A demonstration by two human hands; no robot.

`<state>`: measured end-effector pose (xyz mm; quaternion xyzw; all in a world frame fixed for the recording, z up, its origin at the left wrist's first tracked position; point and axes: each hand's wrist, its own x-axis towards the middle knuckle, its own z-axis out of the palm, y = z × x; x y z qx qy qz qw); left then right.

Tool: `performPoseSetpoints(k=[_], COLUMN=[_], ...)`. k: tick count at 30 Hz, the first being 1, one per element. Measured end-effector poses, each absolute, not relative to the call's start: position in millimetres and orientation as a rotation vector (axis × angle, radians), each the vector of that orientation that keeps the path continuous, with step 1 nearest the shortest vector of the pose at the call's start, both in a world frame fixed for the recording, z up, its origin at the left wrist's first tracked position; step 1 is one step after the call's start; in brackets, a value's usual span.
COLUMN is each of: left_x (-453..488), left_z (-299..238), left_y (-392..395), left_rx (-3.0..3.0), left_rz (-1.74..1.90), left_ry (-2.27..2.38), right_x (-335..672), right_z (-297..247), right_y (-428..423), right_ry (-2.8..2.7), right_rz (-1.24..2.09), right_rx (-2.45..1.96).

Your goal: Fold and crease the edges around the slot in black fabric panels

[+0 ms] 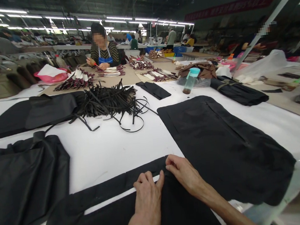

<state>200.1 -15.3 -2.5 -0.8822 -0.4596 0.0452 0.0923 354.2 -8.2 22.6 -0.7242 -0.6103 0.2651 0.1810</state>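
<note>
On white table (pixel 111 151), matte black fabric panel (pixel 107 194), folded top edge, L hand (pixel 146 194) & R hand (pixel 183 173) grips pinching it.

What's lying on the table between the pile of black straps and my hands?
Head view: bare white table between the black straps and both hands, left hand, right hand.

Single head-worn view, facing forward and down, close over the white table (pixel 111 151)

text: none legible | red banner (pixel 231 6): characters too blurred to read
</note>
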Motion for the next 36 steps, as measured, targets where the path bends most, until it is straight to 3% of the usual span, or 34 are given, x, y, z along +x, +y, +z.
performPoseSetpoints(k=[8, 13, 21, 29, 36], left_x=[186, 138, 126, 120, 71], left_z=[-28, -39, -31, -31, -25], left_y=[-30, -32, -19, -22, -30], left_rx=[-2.522, -2.522, -2.682, -2.72, -2.709], left_rz=[-0.162, -0.471, -0.212, -0.182, -0.124], left_ry=[-1.308, -1.242, -1.252, -1.209, -1.232], right_x=[336, 322, 286, 325, 341], right_z=[11, 6, -34, -39, -34], right_y=[-16, -25, -36, -36, -35], right_ry=[-1.796, -2.03, -2.383, -2.538, -2.539], right_rz=[0.751, 0.434, -0.236, -0.47, -0.592], right_rx=[-1.886, -1.844, -1.551, -1.246, -1.237])
